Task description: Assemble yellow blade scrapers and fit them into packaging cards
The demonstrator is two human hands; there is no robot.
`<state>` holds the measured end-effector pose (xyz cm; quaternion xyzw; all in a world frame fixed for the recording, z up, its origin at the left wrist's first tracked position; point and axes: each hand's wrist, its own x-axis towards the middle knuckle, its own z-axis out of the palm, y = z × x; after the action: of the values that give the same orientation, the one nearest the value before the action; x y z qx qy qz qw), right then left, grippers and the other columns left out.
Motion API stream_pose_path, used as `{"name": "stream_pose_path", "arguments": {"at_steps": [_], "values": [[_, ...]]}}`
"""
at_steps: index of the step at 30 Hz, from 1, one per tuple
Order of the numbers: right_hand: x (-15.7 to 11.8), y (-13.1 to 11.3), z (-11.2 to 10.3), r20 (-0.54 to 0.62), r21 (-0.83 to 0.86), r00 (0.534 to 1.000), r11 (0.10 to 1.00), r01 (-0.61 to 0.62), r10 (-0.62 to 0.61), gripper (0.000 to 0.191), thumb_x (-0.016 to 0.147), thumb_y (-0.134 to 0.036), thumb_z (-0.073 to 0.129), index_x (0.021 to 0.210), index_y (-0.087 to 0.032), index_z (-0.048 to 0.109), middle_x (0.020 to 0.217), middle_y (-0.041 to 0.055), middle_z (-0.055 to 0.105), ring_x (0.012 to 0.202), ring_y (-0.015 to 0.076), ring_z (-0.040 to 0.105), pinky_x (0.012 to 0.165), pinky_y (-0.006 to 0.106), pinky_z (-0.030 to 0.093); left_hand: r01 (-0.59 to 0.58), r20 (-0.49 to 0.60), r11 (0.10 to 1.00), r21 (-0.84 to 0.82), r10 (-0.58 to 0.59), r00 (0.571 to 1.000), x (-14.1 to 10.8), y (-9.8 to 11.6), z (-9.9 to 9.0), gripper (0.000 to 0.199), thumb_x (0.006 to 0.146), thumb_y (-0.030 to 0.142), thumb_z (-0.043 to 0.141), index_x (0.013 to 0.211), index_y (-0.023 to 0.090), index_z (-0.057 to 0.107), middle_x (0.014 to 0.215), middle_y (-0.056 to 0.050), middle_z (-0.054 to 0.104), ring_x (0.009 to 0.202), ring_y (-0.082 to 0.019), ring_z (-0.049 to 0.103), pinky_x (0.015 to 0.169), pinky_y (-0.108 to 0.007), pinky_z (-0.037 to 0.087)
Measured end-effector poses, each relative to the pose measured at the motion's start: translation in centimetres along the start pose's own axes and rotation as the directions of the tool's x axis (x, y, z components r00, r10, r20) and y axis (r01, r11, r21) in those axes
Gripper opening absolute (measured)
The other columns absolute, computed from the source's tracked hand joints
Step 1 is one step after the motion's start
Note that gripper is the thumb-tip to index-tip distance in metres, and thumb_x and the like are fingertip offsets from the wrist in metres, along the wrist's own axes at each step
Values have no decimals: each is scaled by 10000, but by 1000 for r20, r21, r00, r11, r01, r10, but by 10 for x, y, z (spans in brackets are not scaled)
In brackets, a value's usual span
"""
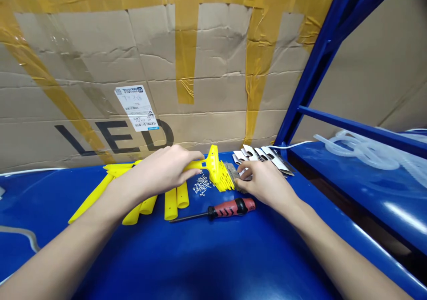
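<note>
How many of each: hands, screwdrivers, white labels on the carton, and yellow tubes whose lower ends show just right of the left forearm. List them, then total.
Left hand plus right hand: 2
Screwdriver: 1
White label: 1
Yellow tubes: 4
Total: 8

A: Notes on the left side?
B: Bare left hand [167, 167]. Bare left forearm [96, 222], slim at the wrist, broadening toward the frame edge.
A: Right?
B: Bare right hand [267, 182]; bare right forearm [328, 242], smooth, similar taper. Nail detail too small to tell.
</note>
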<state>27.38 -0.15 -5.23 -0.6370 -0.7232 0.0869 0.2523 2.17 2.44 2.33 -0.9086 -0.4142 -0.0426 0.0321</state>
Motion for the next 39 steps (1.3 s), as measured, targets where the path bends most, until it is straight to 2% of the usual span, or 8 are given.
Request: {"name": "stream_pose_path", "arguments": {"at_steps": [8,18,23,27,29,33,35,39], "values": [[2,-1,6,28,-55,997,996,-73,75,174,739,-194,731,905,-181,783,815,72,799,806,272,760,769,370,576,5,73,1000,16,-6,997,0,5,-2,410,980,414,520,1311,213,654,1103,-135,761,993,-348,723,827,-472,554],[2,-7,1,84,-1,987,990,-139,138,182,817,-178,659,947,-160,786,853,74,809,856,271,761,766,345,568,-67,30,996,-52,69,997,-4,0,5,371,967,407,546,1224,191,704,1002,-128,765,889,-273,729,773,-368,531],[1,-8,-1,3,22,992,992,-123,123,286,770,-91,612,993,-158,779,823,67,801,805,250,753,769,334,543,-57,42,995,-82,60,997,-6,-2,9,418,978,456,519,1262,200,687,1033,-139,752,912,-287,722,791,-388,525],[1,-11,-6,-140,173,976,975,-141,167,330,719,-112,638,1020,-168,761,743,30,767,634,203,692,682,323,518,-60,115,996,-59,66,991,-6,-2,7,440,990,461,493,1331,226,643,1091,-140,740,972,-310,708,813,-415,522],[2,-13,-8,-139,355,965,920,-163,224,331,681,-140,666,1000,-169,749,704,13,734,556,171,628,613,309,498,-65,138,996,-52,72,988,-7,-3,5,447,995,470,480,1353,242,622,1108,-133,734,986,-312,700,824,-424,522],[1,-15,-11,50,721,971,664,-196,233,119,653,-213,705,754,-180,652,555,-36,593,429,97,484,438,235,373,-50,143,998,-43,55,988,-10,-5,1,458,994,475,477,1353,229,620,1130,-137,732,998,-316,698,834,-428,526],[0,-16,-10,91,809,979,560,-179,180,150,679,-242,709,676,-200,565,495,-64,515,393,74,426,404,211,309,-42,140,998,-55,49,989,-11,-6,-1,458,989,457,492,1352,210,623,1144,-142,734,1011,-314,700,847,-424,527],[-2,-19,-8,108,878,987,454,-151,121,275,719,-265,734,619,-198,487,569,-40,578,385,48,402,392,202,279,-21,140,997,-73,32,990,-14,-7,-4,445,975,436,518,1343,212,631,1141,-131,738,1030,-317,693,846,-418,521]]}}
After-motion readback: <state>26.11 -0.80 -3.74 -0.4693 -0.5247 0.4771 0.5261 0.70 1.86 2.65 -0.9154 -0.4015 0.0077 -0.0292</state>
